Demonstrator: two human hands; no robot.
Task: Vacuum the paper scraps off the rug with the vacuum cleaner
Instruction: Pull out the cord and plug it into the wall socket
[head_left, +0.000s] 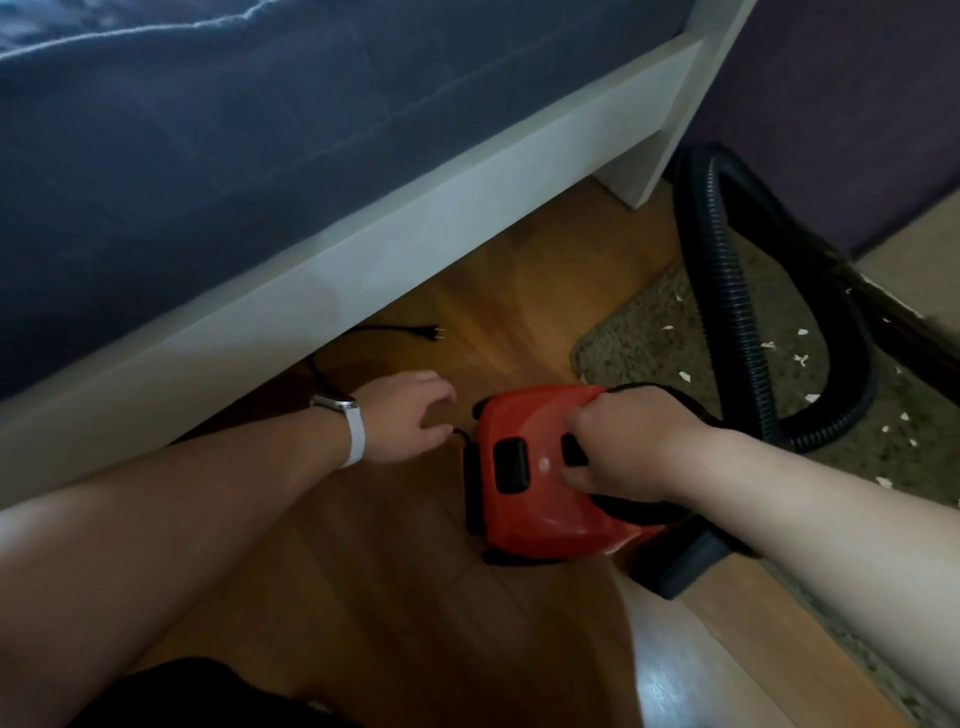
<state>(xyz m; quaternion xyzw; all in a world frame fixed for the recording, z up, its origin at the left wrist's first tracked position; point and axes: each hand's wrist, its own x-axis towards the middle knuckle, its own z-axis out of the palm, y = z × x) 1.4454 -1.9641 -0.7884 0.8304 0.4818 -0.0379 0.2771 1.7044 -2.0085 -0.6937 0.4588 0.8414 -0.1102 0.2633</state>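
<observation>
The right hand (618, 447) is holding the red vacuum cleaner (535, 514) steady on the floor, grip clamped on its handle (631, 508). The left hand (410, 415) is reaching for the cord (464, 438), probably to plug it in. I cannot tell if that grip is closing. Paper scraps (769, 344) are lying on the rug (649, 332) nearby.

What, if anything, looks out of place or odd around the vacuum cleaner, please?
White paper scraps lie scattered over the rug. A black cord's plug lies loose on the wooden floor beside the bed frame, in no socket; if it is the vacuum cleaner's, the machine has no power yet.
</observation>
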